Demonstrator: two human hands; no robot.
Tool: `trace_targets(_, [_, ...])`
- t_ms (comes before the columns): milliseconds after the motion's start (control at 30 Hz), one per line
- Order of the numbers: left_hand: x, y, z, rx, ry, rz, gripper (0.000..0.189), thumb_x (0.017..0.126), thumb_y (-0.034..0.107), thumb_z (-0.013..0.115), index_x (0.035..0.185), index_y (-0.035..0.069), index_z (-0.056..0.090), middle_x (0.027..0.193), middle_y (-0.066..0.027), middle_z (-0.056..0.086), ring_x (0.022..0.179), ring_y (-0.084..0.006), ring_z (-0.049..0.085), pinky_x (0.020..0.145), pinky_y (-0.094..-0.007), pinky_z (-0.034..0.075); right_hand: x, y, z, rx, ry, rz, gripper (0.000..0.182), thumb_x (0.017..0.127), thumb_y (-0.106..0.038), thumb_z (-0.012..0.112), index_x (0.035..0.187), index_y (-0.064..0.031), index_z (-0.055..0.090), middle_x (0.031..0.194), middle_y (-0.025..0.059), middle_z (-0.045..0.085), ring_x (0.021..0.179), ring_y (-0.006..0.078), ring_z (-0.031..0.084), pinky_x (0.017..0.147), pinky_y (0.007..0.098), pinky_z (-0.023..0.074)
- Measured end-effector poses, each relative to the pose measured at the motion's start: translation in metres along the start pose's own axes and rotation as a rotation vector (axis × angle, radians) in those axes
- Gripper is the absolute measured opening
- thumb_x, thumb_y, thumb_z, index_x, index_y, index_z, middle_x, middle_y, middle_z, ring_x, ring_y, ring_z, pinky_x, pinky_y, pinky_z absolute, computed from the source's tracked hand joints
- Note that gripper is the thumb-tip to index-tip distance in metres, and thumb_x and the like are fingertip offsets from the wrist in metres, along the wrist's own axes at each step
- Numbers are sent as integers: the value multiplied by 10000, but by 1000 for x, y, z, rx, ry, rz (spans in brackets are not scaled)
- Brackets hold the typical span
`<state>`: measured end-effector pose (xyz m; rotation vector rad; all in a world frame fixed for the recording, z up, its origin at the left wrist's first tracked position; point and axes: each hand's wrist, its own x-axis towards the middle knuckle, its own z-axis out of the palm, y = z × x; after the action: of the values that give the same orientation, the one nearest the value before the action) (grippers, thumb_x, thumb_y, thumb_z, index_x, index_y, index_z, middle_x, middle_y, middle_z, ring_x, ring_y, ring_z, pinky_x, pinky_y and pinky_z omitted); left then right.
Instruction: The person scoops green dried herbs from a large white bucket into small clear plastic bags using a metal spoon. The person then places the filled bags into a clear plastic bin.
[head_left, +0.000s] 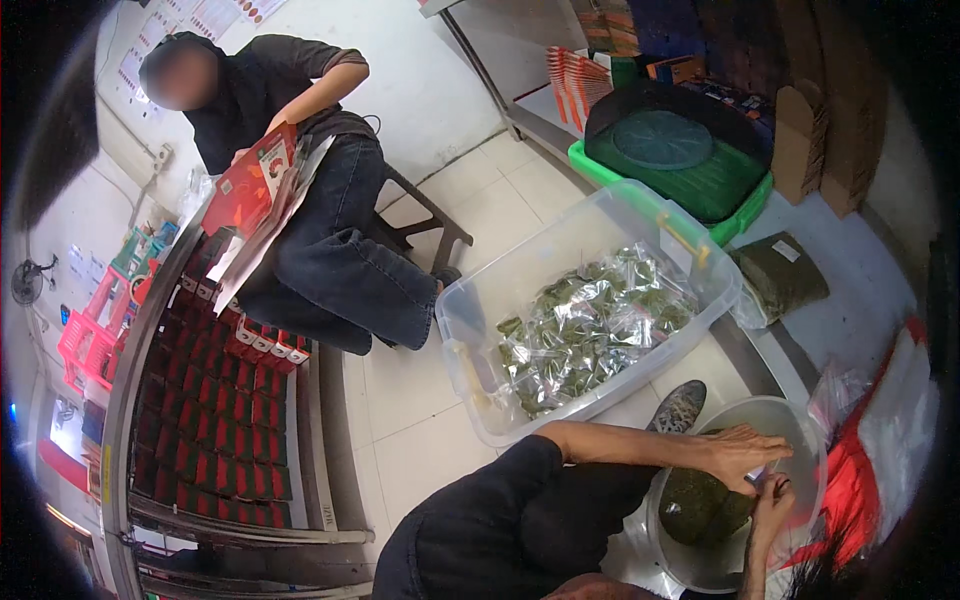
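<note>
My left hand (739, 456) comes in from the left over a round translucent tub (814, 450). My right hand (774, 499) reaches up from below and meets it. Between the fingers of both is a small white and purplish object (756, 474), too small and covered to name. Just under my hands, in the tub, lies a clear plastic bag of dark green dried material (694, 510). A large clear plastic bin (480, 420) stands beyond my left arm, holding many small clear bags of green leafy material (592, 322).
A co-worker (322, 172) sits at upper left with red printed packaging sheets (251, 180). Beside them a metal-framed rack (120, 420) holds rows of red and dark boxes (225, 435). A green tray (750, 217), a filled green bag (780, 274) and red-and-clear plastic sheeting (851, 480) are at right.
</note>
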<state>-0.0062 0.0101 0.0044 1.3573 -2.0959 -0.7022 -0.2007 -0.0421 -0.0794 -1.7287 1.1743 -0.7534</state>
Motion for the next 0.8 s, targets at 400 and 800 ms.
trace_targets(400, [4,-10,9,-70,-47,172,865,562,308,743,1284,9,373,1202,-173,458,1043,-341,518,823,-435,430,3,1,-6,59,-62,75,222,916,-162,498,773,8,508,655,11,468,636,99,418,556,266,352])
trace_targets(800, [-1,-16,7,-151,71,136,679,582,295,746,1145,37,469,1069,-155,496,949,-354,545,764,-434,459,-13,-44,-3,456,-231,150,226,848,-174,627,993,-42,515,731,-10,513,535,67,468,433,213,355])
